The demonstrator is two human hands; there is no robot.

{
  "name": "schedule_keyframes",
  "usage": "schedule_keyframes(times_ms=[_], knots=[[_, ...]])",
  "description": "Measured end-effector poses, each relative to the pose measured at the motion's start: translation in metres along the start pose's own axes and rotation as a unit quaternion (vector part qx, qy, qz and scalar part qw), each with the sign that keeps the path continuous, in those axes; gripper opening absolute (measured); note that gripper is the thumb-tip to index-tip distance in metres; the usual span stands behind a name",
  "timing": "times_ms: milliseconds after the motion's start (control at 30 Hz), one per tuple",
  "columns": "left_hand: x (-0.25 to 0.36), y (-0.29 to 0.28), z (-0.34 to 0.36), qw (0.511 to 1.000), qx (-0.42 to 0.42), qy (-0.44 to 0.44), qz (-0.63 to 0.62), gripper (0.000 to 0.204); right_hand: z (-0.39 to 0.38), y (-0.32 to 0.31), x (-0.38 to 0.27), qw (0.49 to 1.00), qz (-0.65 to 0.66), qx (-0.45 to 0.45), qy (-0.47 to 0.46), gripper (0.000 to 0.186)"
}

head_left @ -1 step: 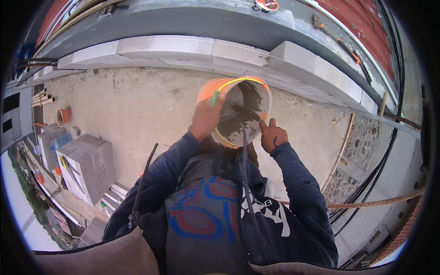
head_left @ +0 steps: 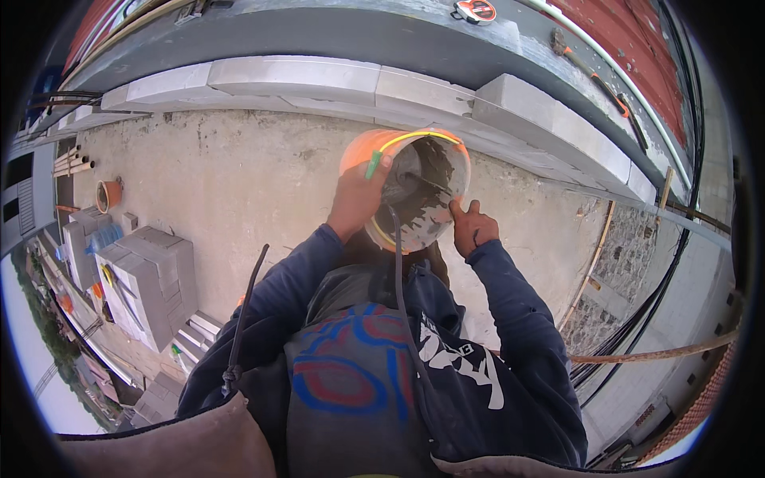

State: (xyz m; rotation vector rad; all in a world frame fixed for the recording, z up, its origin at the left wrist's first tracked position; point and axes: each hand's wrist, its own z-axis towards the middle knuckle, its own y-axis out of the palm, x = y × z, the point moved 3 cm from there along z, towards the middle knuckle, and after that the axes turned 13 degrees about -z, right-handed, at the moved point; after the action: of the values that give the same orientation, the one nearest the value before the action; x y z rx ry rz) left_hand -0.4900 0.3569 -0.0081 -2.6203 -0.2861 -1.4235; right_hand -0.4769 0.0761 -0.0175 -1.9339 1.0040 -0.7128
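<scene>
An orange bucket (head_left: pixel 358 151) is tipped in front of me, its mouth facing me, with dark grey wet material smeared and pooled inside. A yellow handle (head_left: pixel 414 135) with a green grip (head_left: pixel 373 164) arches along its rim. My left hand (head_left: pixel 356 197) is closed on the bucket's left side at that grip. My right hand (head_left: pixel 472 226) has its fingers curled at the right rim; its palm side is hidden. A dark cord (head_left: pixel 398 263) from my clothing hangs across the lower rim.
A row of pale blocks (head_left: pixel 291 73) runs beyond the bucket. A tape measure (head_left: pixel 475 12), a hammer (head_left: pixel 582 62) and another tool (head_left: pixel 633 119) lie on the ledge behind. Stacked blocks (head_left: pixel 147 279) and another orange bucket (head_left: pixel 109 197) stand at left; cables (head_left: pixel 669 271) run at right.
The bucket and both my hands have shifted slightly up and left in view. The cord across the bucket's rim has swung left.
</scene>
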Motion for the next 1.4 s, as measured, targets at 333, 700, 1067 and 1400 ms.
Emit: schedule_keyframes(times_ms=[333,700,1067,1400], knots=[[0.039,-0.121,-0.001,0.987,0.136,0.084,0.010,0.063,0.051,-0.051,-0.123,0.979,0.090,0.009,-0.182,0.036],[0.034,-0.095,0.020,0.968,0.235,0.079,0.046,0.055,0.090,-0.044,-0.123,0.809,0.427,-0.352,-0.197,0.028],[-0.057,-0.062,0.018,0.912,0.312,0.032,-0.263,0.057,0.145,0.000,0.059,0.680,0.637,-0.326,-0.162,0.028],[-0.117,-0.062,-0.031,0.877,0.412,0.007,-0.248,0.069,0.243,0.080,0.127,0.976,0.132,0.162,0.060,0.043]])
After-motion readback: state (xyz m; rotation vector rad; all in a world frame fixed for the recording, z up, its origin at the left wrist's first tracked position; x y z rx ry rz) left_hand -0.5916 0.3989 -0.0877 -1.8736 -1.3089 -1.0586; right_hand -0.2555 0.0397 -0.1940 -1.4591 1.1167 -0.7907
